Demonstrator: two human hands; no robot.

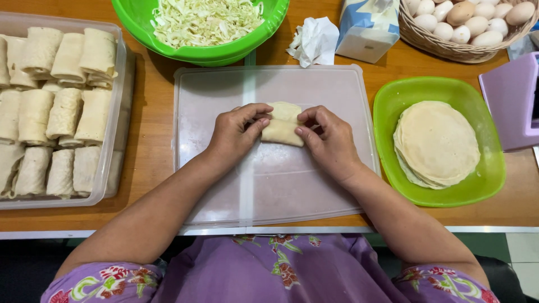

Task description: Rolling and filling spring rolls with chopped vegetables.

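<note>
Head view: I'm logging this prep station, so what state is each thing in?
Pale thin wrapper: half rolled, held by left hand and right hand.
Round green plastic bowl: full of shredded cabbage.
Clear plastic box: packed with finished rolls.
Green square dish: stacked flat wrappers.

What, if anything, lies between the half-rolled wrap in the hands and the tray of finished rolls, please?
Nothing visible: the wrap sits on the plastic board, and only bare board and a strip of table separate it from the tray.

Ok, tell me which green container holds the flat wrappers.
The shallow green dish right of the board; the round green bowl at the top holds shredded cabbage.
</note>
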